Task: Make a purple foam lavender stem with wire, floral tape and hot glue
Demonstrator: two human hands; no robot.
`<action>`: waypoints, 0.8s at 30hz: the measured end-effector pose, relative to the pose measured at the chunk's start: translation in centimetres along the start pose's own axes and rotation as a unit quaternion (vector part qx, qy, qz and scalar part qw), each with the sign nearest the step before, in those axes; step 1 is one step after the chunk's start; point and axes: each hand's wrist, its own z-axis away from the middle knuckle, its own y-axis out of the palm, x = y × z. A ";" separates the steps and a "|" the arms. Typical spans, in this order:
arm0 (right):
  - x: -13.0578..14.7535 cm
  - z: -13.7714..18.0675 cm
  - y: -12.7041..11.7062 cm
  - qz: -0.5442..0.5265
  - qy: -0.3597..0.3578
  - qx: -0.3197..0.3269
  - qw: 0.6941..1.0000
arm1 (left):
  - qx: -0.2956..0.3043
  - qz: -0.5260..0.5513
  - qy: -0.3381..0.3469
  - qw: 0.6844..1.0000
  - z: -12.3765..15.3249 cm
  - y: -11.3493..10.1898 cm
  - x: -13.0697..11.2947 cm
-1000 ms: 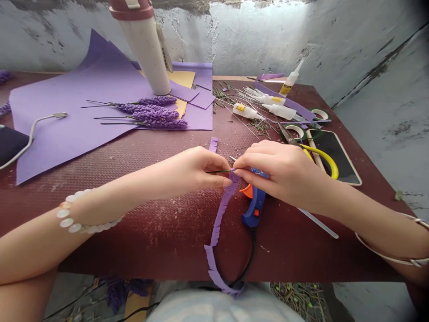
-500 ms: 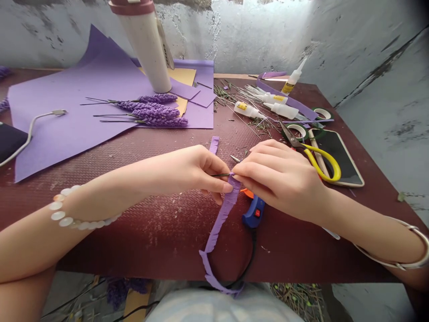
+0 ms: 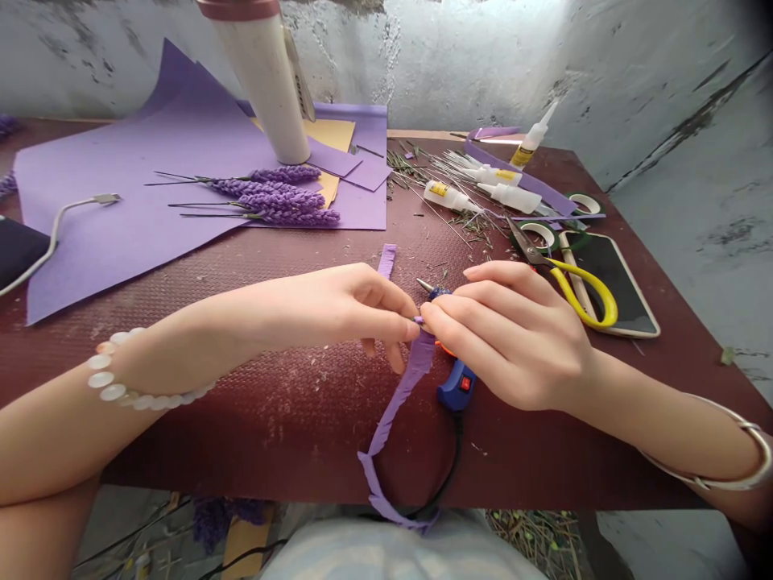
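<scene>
My left hand (image 3: 356,310) and my right hand (image 3: 513,334) meet over the middle of the dark red table (image 3: 259,419). Both pinch the top end of a fringed purple paper strip (image 3: 395,403) around a thin green wire, now mostly hidden by my fingers. The strip hangs down past the table's front edge. A blue hot glue gun (image 3: 456,379) with an orange trigger lies just under my right hand.
Three finished purple lavender stems (image 3: 271,197) lie on purple paper sheets (image 3: 126,209). A white bottle (image 3: 266,80) stands behind them. Glue bottles (image 3: 483,189), tape rolls (image 3: 540,234), yellow-handled scissors (image 3: 573,278) and a phone (image 3: 613,282) lie at the right. A cable (image 3: 57,225) is at left.
My fingers have closed in together on the wire tip, covering the visible wire. The strip's top has shifted slightly, and my right hand moved a little left and down.
</scene>
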 end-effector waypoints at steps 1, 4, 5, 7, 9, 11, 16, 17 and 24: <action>0.0 0.1 0.0 -0.006 0.007 0.007 1.000 | -0.018 0.000 -0.001 1.000 0.0 0.0 0.0; -0.1 0.5 -0.1 0.010 -0.002 0.021 1.000 | -0.021 0.005 0.007 1.000 -0.1 0.2 0.3; -0.1 0.5 -0.2 0.029 -0.020 0.020 0.999 | -0.007 0.008 0.012 1.000 -0.3 0.2 0.5; -0.1 0.5 -0.2 0.086 -0.064 0.012 0.994 | 0.022 0.019 0.025 0.999 -0.5 0.1 0.9; 0.0 0.5 -0.3 0.151 -0.100 0.007 0.983 | 0.028 0.028 0.032 0.999 -0.7 0.1 1.2; 0.1 0.3 -0.4 0.204 -0.116 -0.008 0.972 | 0.028 0.034 0.033 0.998 -0.8 0.0 1.4; 0.4 -0.3 -0.9 0.229 -0.116 -0.062 0.964 | 0.023 0.051 0.026 0.998 -0.7 0.1 1.3; 0.4 -0.4 -1.0 0.228 -0.111 -0.065 0.965 | 0.021 0.059 0.027 0.998 -0.6 0.1 1.2; 0.6 -0.6 -1.7 0.217 -0.112 -0.071 0.967 | -0.018 0.085 0.004 0.996 -0.6 0.7 0.8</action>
